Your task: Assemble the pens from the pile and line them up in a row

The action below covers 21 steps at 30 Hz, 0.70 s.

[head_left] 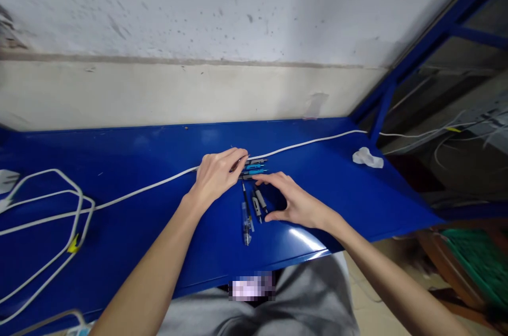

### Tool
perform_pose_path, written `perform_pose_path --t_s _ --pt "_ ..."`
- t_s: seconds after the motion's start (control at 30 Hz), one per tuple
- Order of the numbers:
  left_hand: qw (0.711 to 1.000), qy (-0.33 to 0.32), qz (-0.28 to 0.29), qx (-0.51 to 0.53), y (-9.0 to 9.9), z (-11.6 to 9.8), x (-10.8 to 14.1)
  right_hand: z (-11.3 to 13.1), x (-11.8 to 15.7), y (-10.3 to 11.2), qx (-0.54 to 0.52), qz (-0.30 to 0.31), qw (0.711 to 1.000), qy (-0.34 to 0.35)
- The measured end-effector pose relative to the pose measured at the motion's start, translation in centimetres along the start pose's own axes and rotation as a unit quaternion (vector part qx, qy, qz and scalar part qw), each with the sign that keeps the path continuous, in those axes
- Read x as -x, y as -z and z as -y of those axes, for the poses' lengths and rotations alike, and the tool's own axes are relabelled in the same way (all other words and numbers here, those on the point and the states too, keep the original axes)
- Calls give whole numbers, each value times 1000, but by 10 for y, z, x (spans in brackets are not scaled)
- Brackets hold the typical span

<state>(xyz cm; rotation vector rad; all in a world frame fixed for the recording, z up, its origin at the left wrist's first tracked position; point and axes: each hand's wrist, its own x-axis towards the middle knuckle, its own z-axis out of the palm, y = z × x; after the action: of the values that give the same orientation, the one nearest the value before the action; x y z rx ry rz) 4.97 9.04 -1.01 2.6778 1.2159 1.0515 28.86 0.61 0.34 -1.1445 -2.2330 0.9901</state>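
My left hand (pixel 220 173) curls over the left ends of a row of pens, its thumb and forefinger closed about them; the covered ends are hidden. Poking out to its right are a blue pen (pixel 254 166) and a grey pen (pixel 260 161). My right hand (pixel 291 199) rests just right of the pens, thumb and fingers spread apart with nothing gripped. Two grey pens (pixel 261 201) lie slanted in front of that open hand. Left of them, a clear pen barrel (pixel 245 225) and a thin dark refill (pixel 246 198) point toward me.
A white cable (pixel 148 188) crosses the blue table (pixel 159 256), passing behind my left hand and looping at the left. Crumpled white tissue (pixel 368 157) lies at the right. Behind stands a stained wall (pixel 238 18); a blue metal frame (pixel 383 108) rises on the right.
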Motion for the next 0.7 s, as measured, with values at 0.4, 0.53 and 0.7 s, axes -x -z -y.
perform_pose_path --t_s 0.4,0.53,0.7 --pt "1000 26 -2 8 1 1 1 -2 -20 8 104 84 991 15" --pt "1000 28 -7 6 0 3 1 -3 -21 11 82 83 993 13" --pt "1000 18 -7 7 -1 3 0 -1 -18 14 87 94 992 5"
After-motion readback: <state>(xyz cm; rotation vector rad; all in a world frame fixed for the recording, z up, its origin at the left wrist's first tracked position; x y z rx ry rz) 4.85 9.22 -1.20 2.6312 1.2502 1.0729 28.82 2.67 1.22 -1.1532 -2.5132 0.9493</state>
